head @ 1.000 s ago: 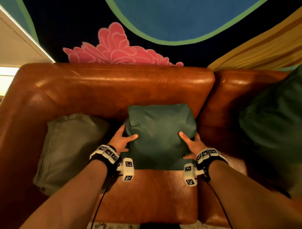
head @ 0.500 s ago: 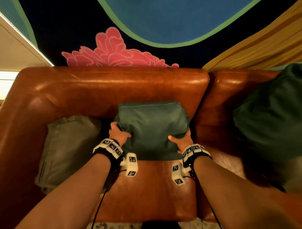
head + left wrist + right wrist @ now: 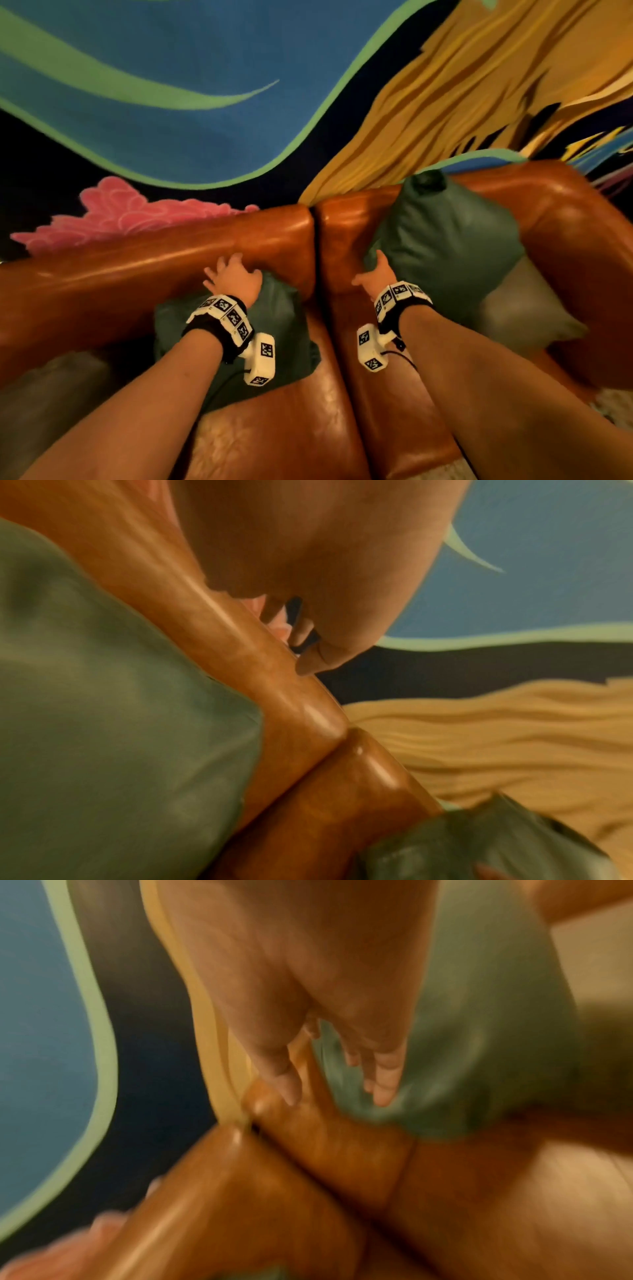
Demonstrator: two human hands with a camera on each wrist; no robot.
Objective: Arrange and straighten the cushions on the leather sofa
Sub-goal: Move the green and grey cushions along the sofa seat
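left hand (image 3: 233, 277) off cushion (image 3: 274, 329) | right hand (image 3: 375, 274) reached big cushion (image 3: 445, 240)

Painted wall mural (image 3: 212, 113), blue, green, yellow, pink; dim warm light

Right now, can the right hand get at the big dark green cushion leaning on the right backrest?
Probably yes. The right hand is open at the left edge of the big dark green cushion, fingers against the fabric, and nothing lies between them.
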